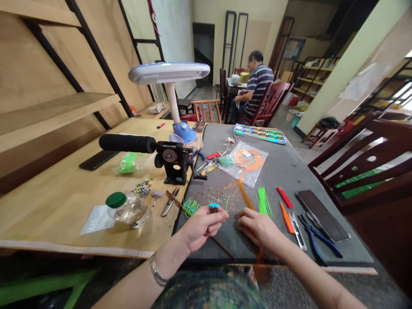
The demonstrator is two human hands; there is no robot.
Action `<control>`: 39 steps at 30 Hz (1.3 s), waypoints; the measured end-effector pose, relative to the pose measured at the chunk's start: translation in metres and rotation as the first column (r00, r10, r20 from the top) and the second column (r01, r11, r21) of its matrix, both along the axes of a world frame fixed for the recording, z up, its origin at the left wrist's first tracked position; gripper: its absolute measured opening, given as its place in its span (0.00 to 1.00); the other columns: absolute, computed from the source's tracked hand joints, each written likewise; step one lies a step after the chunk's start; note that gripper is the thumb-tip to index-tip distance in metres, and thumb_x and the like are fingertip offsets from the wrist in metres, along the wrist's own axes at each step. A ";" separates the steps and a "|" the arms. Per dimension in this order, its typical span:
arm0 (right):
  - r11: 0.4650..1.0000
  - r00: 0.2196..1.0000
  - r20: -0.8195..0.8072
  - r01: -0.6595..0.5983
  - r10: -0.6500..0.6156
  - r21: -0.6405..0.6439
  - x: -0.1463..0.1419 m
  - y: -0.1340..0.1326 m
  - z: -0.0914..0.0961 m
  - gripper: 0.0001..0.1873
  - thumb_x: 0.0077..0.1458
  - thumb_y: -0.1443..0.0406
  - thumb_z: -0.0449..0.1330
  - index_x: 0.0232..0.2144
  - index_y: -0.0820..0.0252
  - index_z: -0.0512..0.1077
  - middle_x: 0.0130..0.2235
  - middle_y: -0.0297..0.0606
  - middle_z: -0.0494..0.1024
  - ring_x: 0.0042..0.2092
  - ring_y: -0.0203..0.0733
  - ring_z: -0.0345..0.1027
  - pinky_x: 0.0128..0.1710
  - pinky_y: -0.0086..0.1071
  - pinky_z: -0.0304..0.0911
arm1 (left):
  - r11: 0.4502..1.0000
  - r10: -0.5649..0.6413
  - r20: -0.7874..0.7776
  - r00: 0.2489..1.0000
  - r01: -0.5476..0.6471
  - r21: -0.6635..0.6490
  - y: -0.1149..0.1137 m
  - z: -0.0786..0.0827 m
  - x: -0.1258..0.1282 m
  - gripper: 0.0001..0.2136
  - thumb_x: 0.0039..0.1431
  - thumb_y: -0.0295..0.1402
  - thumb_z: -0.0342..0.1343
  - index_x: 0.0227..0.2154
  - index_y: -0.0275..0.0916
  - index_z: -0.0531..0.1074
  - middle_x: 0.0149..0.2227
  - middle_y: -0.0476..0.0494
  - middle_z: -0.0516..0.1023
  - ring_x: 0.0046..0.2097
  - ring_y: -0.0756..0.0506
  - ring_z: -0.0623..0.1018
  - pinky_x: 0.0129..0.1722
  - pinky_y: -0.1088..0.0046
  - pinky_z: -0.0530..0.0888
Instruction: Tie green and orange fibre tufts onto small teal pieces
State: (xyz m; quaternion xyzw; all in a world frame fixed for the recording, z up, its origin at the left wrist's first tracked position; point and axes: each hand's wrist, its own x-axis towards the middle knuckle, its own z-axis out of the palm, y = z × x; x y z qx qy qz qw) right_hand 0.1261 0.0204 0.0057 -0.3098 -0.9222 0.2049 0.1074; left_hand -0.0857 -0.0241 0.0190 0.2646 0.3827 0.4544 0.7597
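My left hand (204, 227) is closed, thumb and fingertips pinched round a thin green strand (227, 203) that stands up from them. A small turquoise-topped piece (213, 207) shows at its curled forefinger; whether it is gripped there I cannot tell. Close by on the right, my right hand (259, 227) has its fingers curled together over the grey mat (238, 246). Orange fibres (246, 195) run behind it and hang below the table edge. What its fingertips hold is hidden. Left of my left hand lies a bundle of green strands with turquoise tips (190, 207).
A black clamp device (175, 161) and a lamp (183, 133) stand behind. Loose green strands (264, 201), blue-handled pliers (317, 240), snips (298, 231) and a phone (322, 214) lie right. A green-lidded jar (133, 210) sits left. A person (257, 86) sits farther back.
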 end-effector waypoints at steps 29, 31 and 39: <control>0.465 -0.100 -0.455 -0.132 -0.885 -0.876 0.000 0.018 0.004 0.19 0.36 0.57 0.72 0.26 0.58 0.68 0.30 0.33 0.78 0.17 0.23 0.50 0.14 0.20 0.48 | 0.967 0.017 -0.313 0.950 0.064 0.247 0.049 -0.015 0.062 0.20 0.38 0.47 0.66 0.23 0.34 0.71 0.18 0.57 0.63 0.18 0.57 0.55 0.17 0.78 0.49; 0.481 -0.108 -0.470 -0.120 -0.876 -0.869 0.002 0.020 0.004 0.19 0.37 0.57 0.72 0.26 0.58 0.68 0.31 0.32 0.78 0.17 0.24 0.51 0.14 0.21 0.50 | 0.967 0.018 -0.314 0.949 0.063 0.247 0.050 -0.017 0.062 0.20 0.38 0.48 0.66 0.23 0.34 0.71 0.17 0.57 0.63 0.17 0.57 0.54 0.17 0.78 0.48; 0.518 -0.166 -0.499 -0.101 -0.850 -0.849 0.010 0.025 0.015 0.19 0.36 0.57 0.72 0.26 0.58 0.69 0.26 0.29 0.75 0.18 0.24 0.53 0.15 0.20 0.51 | 0.969 -0.007 -0.308 0.951 0.083 0.231 0.051 -0.021 0.061 0.22 0.35 0.50 0.67 0.23 0.34 0.72 0.15 0.58 0.60 0.16 0.57 0.52 0.16 0.78 0.45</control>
